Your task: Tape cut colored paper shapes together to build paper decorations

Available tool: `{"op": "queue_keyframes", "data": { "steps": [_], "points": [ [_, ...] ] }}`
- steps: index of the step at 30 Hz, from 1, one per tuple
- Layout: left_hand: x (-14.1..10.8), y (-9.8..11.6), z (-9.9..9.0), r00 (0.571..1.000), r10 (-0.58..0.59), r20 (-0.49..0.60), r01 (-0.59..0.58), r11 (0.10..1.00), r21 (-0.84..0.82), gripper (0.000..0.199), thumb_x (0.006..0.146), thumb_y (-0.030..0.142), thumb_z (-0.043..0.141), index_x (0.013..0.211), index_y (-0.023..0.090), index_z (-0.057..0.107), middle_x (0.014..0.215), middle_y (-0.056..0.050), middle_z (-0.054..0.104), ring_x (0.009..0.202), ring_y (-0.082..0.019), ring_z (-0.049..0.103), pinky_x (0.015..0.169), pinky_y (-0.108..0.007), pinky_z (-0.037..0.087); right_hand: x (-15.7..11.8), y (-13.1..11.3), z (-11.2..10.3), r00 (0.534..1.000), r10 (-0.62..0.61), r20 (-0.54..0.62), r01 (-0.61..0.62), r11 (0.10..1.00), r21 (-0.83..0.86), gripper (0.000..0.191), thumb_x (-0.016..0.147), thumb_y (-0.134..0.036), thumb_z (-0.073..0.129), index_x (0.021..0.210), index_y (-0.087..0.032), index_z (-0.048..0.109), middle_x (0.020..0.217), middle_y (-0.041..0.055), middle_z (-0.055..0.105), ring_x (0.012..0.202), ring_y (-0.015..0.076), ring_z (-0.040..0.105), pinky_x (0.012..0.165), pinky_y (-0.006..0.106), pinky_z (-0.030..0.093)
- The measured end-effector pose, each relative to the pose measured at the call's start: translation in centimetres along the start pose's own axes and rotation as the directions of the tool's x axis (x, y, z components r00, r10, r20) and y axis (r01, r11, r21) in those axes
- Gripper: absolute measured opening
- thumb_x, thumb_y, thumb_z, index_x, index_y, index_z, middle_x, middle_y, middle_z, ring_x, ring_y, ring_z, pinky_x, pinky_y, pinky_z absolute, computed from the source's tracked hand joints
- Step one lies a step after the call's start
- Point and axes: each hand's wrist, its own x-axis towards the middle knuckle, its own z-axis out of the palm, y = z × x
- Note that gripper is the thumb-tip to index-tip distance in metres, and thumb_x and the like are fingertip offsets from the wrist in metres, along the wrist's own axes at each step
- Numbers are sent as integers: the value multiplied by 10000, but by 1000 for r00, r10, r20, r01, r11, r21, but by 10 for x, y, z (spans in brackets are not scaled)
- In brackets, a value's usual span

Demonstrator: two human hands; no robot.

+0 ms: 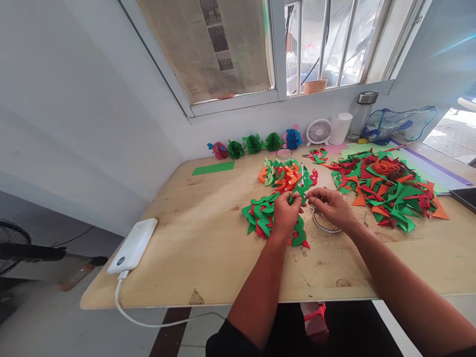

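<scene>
Over the middle of the table, my left hand [287, 214] is closed on a green paper cut-out [300, 191]. My right hand [332, 207] is pinched at the right edge of that cut-out; anything between its fingertips is too small to make out. Below the right hand lies a roll of tape [326, 229], partly covered by it. Under and beside my left hand is a pile of curvy green and red paper cut-outs [260, 213]. Just behind it sits a second pile of orange, red and light green cut-outs [284, 176], with a white pen-like stick [302, 174] next to it.
Paper scraps [390, 183] heap up at right, near a dark flat device [464, 197]. Honeycomb paper figures [254, 144], a small fan [319, 132] and a glass bottle [362, 116] line the wall. A white power bank [134, 245] with a cable lies at the left edge.
</scene>
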Motion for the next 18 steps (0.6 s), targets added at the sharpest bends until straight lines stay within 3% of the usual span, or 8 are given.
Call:
{"op": "queue_keyframes", "data": {
  "steps": [11,18],
  "points": [
    [-1,-1,2,997,63,45,-64,998,20,105,663,211,591,606,160,520,556,37,524,444,-68,510,441,-177,407,0,2,0,999,-13,-33,10,995,-104,216,790,-326,499,698,-169,615,597,-7,559,511,97,433,484,233,346],
    [-4,0,2,996,66,60,-65,998,-19,91,663,204,601,624,156,535,586,32,538,466,-68,516,453,-179,423,0,5,1,1000,-10,-26,7,996,-87,198,785,-305,496,732,-168,629,636,7,601,553,110,480,518,234,376]
  ]
}}
